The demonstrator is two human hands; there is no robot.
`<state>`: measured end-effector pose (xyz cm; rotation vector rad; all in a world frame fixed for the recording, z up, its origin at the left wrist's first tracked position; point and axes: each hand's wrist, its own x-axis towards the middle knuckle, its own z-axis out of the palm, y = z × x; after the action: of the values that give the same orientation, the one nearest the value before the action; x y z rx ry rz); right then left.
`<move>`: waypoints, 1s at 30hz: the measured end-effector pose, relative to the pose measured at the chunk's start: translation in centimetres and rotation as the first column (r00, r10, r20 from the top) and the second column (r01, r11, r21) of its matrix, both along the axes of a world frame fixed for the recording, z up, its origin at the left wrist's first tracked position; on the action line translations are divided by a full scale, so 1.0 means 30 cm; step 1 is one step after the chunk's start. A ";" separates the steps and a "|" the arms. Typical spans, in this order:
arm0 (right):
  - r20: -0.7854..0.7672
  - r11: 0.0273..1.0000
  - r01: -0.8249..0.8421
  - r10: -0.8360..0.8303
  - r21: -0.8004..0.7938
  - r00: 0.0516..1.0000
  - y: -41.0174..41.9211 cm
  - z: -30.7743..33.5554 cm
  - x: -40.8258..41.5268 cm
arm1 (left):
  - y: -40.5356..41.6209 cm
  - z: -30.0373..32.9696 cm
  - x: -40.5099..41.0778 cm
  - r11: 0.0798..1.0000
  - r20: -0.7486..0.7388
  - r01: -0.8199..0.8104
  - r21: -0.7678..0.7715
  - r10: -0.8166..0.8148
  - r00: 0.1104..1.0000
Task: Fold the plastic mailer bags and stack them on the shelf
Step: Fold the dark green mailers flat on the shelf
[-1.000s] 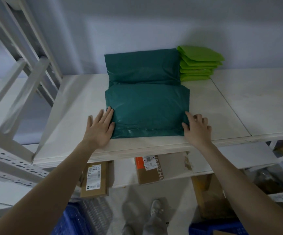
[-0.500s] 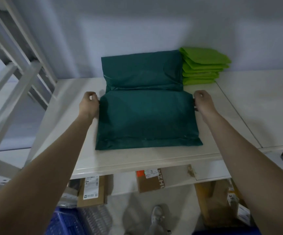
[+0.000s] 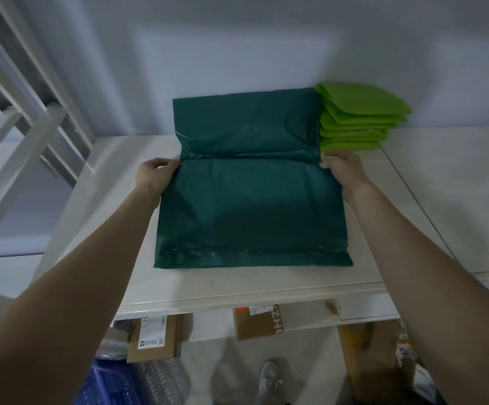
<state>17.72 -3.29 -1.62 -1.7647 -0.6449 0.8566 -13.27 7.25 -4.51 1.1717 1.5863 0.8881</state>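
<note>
2 bare hands hold a large dark green plastic mailer bag (image 3: 252, 206) at its crease, 1 at each side edge. The left hand (image 3: 154, 176) has its fingers curled round the bag's left edge where the crease meets it, and the right hand (image 3: 341, 173) grips the right edge at the same line, thumb on top. The bag lies on the white shelf board (image 3: 237, 290), its near half flat on the surface with the sealed seam running parallel to the shelf's front edge, a little back from it. The far half stands up from the crease and leans against the pale wall (image 3: 237, 48) behind the shelf.

Just beside the bag's upright half, at the back edge of the shelf and to its right, sits a stack of bright lime green folded plastic mailer bags (image 3: 360, 118), roughly 6 or 7 layers high; the dark bag's right edge touches or slightly overlaps the stack, and the right hand is just in front of its bottom.

At the left end of the shelf stands a white metal frame with slanted struts (image 3: 18, 133). Below the front edge, on the floor, are brown cardboard boxes with white labels (image 3: 155, 337), a blue plastic crate (image 3: 111, 384) at lower left, and a grey shoe (image 3: 271, 378).
</note>
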 end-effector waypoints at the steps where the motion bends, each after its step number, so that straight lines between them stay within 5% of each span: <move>1: -0.021 1.000 0.012 -0.012 0.017 1.000 -0.004 0.003 0.001 | -0.003 0.006 0.005 1.000 0.065 0.004 0.002 -0.004 0.998; 8: -0.134 0.998 0.057 -0.055 0.014 0.989 -0.023 -0.020 0.023 | -0.037 0.019 0.018 0.999 0.233 0.024 -0.035 -0.015 0.972; 12: -0.196 0.999 0.026 -0.031 -0.028 0.980 -0.021 -0.030 0.031 | -0.043 0.016 0.024 1.000 0.196 -0.005 -0.013 0.007 0.981; 18: -0.044 0.999 0.047 -0.046 0.017 0.998 -0.009 -0.061 0.035 | -0.054 0.001 0.034 0.998 0.127 0.004 0.067 -0.013 0.992; 23: -0.104 0.996 0.065 -0.072 -0.061 0.992 -0.038 -0.066 0.097 | -0.036 -0.038 -0.038 0.993 -0.070 0.060 0.101 -0.053 0.996; 27: 0.165 1.000 0.010 -0.009 -0.010 0.986 -0.033 -0.059 0.079 | -0.039 -0.033 -0.035 0.988 -0.421 0.039 0.148 0.028 0.907; 30: 0.578 0.995 -0.062 0.005 0.078 0.816 0.008 -0.044 0.003 | -0.088 0.012 0.054 0.927 -0.578 0.091 0.365 0.148 0.803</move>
<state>17.81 -3.07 -2.95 -1.9358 -1.0950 0.2828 -11.64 4.61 -4.16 1.8468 1.9897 0.9200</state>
